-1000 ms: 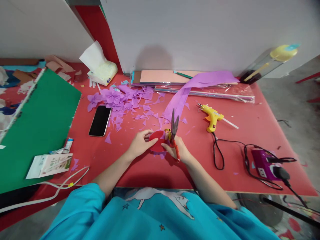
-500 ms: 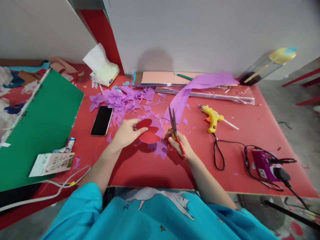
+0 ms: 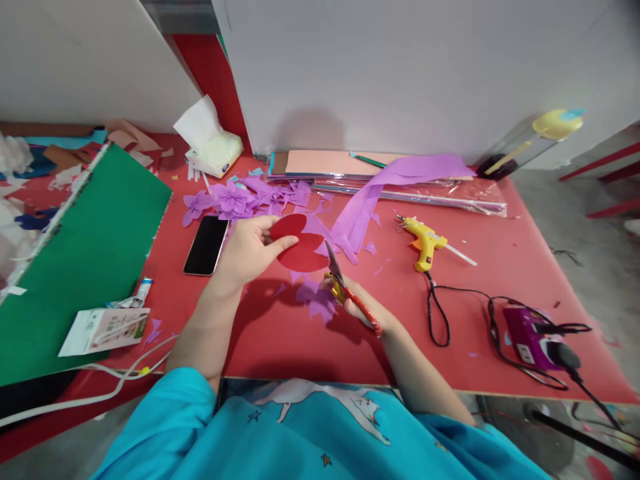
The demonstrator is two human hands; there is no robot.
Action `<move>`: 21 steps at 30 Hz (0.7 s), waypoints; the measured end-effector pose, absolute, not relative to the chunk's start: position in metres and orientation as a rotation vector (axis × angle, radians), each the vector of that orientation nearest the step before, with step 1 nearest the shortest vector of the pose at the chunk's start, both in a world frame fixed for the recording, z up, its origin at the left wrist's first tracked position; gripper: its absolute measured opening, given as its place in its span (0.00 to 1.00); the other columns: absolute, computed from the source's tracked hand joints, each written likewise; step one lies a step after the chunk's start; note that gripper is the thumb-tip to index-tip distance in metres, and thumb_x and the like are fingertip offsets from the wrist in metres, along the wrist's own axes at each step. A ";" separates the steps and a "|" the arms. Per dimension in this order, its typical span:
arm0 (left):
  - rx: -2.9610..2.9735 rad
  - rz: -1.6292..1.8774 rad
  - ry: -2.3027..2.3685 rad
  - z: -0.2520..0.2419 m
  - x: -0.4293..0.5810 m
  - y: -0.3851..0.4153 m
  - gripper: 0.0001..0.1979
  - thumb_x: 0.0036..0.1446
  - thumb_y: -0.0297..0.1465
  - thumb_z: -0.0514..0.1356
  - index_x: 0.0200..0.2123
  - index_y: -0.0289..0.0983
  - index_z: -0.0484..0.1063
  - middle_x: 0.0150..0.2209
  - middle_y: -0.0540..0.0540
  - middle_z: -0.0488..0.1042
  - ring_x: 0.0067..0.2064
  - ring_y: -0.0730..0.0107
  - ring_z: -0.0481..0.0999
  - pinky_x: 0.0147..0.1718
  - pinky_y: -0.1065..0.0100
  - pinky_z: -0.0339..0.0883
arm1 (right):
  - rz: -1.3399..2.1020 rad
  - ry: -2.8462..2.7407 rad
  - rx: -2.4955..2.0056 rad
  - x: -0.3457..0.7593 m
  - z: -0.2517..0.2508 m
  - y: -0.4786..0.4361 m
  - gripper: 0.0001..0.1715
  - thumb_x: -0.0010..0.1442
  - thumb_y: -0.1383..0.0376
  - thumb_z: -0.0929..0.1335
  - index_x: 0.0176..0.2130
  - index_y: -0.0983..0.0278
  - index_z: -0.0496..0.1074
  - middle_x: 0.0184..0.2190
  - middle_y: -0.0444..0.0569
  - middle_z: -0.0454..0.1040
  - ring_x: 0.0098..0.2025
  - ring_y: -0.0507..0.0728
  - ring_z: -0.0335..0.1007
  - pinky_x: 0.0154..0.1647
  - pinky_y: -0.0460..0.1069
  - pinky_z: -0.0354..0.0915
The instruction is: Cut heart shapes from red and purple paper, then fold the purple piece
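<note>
At table's (image 3: 295, 353) left edge we see green board (image 3: 95, 253); next, phone (image 3: 206, 247). Toward back edge, purple flowers (image 3: 233, 199) among scraps. Our left hand (image 3: 245, 250) pinches red paper (image 3: 303, 252) between thumb and fingers, over middle of table; purple cut-out (image 3: 317, 298) nearer front edge. Scissors (image 3: 345, 290) point up toward red paper's right end; whether they touch, we cannot tell. Our right hand (image 3: 376, 303) wraps scissors' handles. Farther right, glue gun (image 3: 424, 240); bottle (image 3: 555, 125) at back right corner; purple socket box (image 3: 533, 337) near front right corner.

Head view, forward; down over table (image 3: 280, 340)
</note>
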State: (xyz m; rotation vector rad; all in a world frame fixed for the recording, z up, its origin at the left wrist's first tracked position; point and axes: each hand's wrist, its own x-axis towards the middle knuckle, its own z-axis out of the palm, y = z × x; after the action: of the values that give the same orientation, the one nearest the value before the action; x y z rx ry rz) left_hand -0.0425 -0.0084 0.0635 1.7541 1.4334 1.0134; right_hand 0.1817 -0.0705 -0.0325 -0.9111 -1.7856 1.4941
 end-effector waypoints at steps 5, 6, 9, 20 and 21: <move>1.799 0.980 1.367 0.062 -0.039 -0.010 0.08 0.45 0.33 0.65 0.27 0.33 0.73 0.24 0.50 0.76 0.25 0.71 0.74 0.23 0.73 0.68 | 1.486 -1.824 -0.876 0.181 -0.027 -0.069 0.42 0.52 0.35 0.56 0.44 0.67 0.66 0.39 0.55 0.66 0.39 0.59 0.62 0.42 0.56 0.64; 1.800 0.970 1.349 0.062 -0.038 -0.011 0.08 0.46 0.33 0.65 0.27 0.33 0.73 0.25 0.49 0.76 0.26 0.71 0.75 0.25 0.73 0.69 | 1.492 -1.824 -0.878 0.181 -0.027 -0.069 0.42 0.53 0.35 0.56 0.44 0.67 0.66 0.39 0.55 0.66 0.39 0.59 0.63 0.42 0.56 0.63; 1.762 0.951 1.320 0.060 -0.034 -0.012 0.07 0.47 0.31 0.64 0.30 0.34 0.73 0.27 0.49 0.78 0.28 0.70 0.77 0.28 0.73 0.71 | 1.542 -1.788 -0.890 0.183 -0.030 -0.071 0.42 0.53 0.35 0.56 0.44 0.68 0.66 0.38 0.55 0.66 0.39 0.58 0.63 0.41 0.55 0.63; 1.530 1.171 1.342 0.049 -0.031 -0.010 0.17 0.43 0.29 0.66 0.38 0.37 0.67 0.27 0.51 0.77 0.27 0.71 0.78 0.24 0.75 0.72 | 1.809 -1.596 -0.695 0.185 -0.041 -0.074 0.41 0.53 0.35 0.56 0.46 0.64 0.66 0.33 0.49 0.62 0.29 0.52 0.54 0.32 0.50 0.59; 1.525 1.168 1.340 0.048 -0.031 -0.010 0.17 0.43 0.29 0.66 0.38 0.37 0.67 0.27 0.51 0.77 0.27 0.71 0.78 0.24 0.75 0.71 | 1.825 -1.573 -0.688 0.185 -0.042 -0.075 0.41 0.53 0.35 0.56 0.47 0.64 0.66 0.33 0.49 0.61 0.29 0.52 0.53 0.32 0.50 0.59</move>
State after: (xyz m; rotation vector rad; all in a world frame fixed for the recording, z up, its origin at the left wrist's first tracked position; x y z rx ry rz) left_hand -0.0312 -0.0097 0.0484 1.5249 1.3400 1.1682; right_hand 0.1850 -0.0748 -0.0420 -0.6876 -1.5728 1.8248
